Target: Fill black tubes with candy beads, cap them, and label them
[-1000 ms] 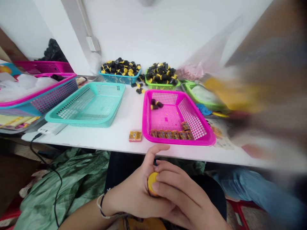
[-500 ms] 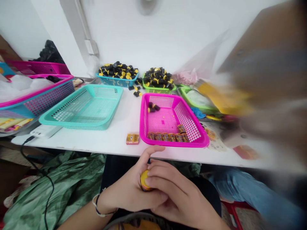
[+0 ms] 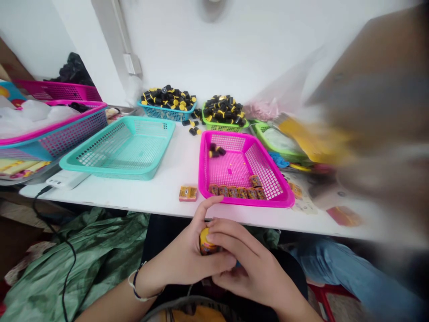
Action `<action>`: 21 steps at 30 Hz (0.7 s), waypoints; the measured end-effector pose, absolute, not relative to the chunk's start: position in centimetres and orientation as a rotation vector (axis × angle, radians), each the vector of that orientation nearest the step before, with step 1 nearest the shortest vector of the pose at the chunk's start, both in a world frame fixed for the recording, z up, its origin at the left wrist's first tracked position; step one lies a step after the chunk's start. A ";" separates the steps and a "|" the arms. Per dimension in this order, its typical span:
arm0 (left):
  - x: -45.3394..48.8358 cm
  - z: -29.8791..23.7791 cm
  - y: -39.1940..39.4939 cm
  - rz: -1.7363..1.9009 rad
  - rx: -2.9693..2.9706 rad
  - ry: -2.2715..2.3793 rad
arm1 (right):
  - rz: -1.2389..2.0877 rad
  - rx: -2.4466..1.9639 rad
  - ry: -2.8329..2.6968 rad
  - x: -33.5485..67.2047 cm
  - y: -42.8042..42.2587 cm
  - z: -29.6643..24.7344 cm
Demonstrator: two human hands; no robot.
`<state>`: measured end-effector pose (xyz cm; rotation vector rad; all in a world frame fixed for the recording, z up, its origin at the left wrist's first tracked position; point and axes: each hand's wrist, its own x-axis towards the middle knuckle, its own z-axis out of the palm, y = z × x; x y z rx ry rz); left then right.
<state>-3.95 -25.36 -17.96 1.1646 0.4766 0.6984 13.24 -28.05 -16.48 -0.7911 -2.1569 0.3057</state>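
A small cylindrical container (image 3: 205,241) with a yellow end and a printed wrap is held between both hands above my lap. My left hand (image 3: 182,259) closes round it with its index finger raised. My right hand (image 3: 253,257) curls over it, fingertips against its yellow end. A bit of blue shows under the right fingers, too small to name. Just beyond the hands stands a pink basket (image 3: 284,199). Along its near side lies a row of wrapped containers (image 3: 233,192), one more lying behind the row. Several black containers with yellow ends (image 3: 216,150) lie farther back in it.
A small orange stack of labels (image 3: 187,193) sits left of the pink basket. Turquoise basket (image 3: 110,171) stands at left, near a white power strip (image 3: 67,180). Behind, a blue basket (image 3: 161,112) and a green basket (image 3: 223,126) hold heaped black-and-yellow containers. A blurred person (image 3: 375,188) is at right.
Both hands have moved slightly upward in view with the container, whose printed side now shows more. The view has shifted a little. The baskets stay in place.
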 end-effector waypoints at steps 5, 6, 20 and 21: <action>-4.2 -18.1 -25.6 0.738 1.020 0.397 | 0.469 -0.915 -2.038 13.5 -28.2 -17.1; -4.1 -18.1 -25.6 0.743 1.001 0.392 | 0.487 -0.933 -2.017 13.5 -28.2 -17.2; -2.7 -19.2 -26.0 0.821 0.586 0.062 | 0.639 -0.876 -1.824 13.1 -27.4 -16.7; -2.6 -19.3 -26.0 0.828 0.577 0.039 | 0.645 -0.871 -1.800 13.0 -27.4 -16.6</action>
